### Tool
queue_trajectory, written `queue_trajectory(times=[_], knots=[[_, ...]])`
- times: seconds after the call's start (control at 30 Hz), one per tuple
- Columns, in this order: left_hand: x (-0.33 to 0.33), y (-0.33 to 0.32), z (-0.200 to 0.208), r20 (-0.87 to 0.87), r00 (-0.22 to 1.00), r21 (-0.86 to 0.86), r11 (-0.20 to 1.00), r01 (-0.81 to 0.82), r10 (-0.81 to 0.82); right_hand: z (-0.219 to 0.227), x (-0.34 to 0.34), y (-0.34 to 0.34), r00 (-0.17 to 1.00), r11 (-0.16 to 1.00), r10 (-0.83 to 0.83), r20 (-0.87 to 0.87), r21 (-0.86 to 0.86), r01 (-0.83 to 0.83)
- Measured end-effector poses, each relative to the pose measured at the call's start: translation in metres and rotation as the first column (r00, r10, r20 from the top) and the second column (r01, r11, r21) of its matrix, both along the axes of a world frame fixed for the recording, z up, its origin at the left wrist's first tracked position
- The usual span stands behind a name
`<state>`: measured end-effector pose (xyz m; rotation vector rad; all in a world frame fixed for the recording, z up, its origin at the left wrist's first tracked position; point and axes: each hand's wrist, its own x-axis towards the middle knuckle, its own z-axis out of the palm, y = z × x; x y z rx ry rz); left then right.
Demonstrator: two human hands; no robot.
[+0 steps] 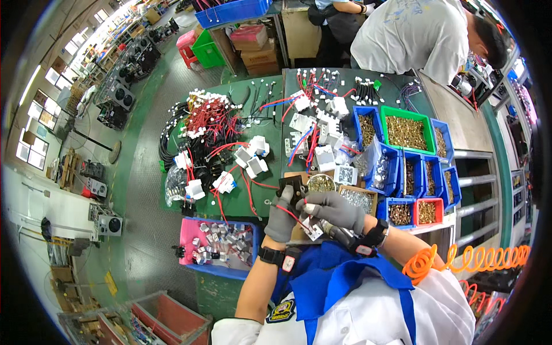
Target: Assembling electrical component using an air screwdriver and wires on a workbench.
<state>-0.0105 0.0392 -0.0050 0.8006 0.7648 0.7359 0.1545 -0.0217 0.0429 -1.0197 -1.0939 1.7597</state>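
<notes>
Both gloved hands are working at the desk's near edge, left hand (282,221) fingers clamped on a small black part (291,190) trailing a red wire (290,214), right hand (333,210) pinching it too, looking mid-assembly, probably needing a steady push next.

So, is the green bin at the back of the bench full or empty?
Nearly full. The green bin is covered across its floor with small brass-coloured parts, up close to its rim; how deep the pile goes cannot be told.

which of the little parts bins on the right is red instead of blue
The small red bin at the near end of the row, right of the gloved right hand; its neighbours are blue, and the big one behind is green.
</notes>
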Motion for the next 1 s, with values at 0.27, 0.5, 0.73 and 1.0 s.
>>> queue_trajectory(times=[0.27,0.5,0.73,1.0], knots=[[0.009,-0.012,0.02,0.202,0.962,0.037,0.981,-0.193,0.182,0.003,-0.005,-0.003,0.84,0.96,-0.279,0.466,0.114,0.256],[0.011,-0.012,0.023,0.117,0.968,0.136,0.962,-0.237,0.222,0.006,-0.013,-0.003,0.772,0.953,-0.304,0.558,0.196,0.233],[0.019,-0.017,0.018,0.035,0.962,0.149,0.95,-0.273,0.271,0.005,-0.013,-0.003,0.806,0.975,-0.198,0.558,0.024,0.222],[0.016,-0.015,0.015,-0.057,0.96,0.249,0.935,-0.253,0.275,0.012,-0.016,-0.005,0.81,0.973,-0.176,0.56,-0.026,0.23]])
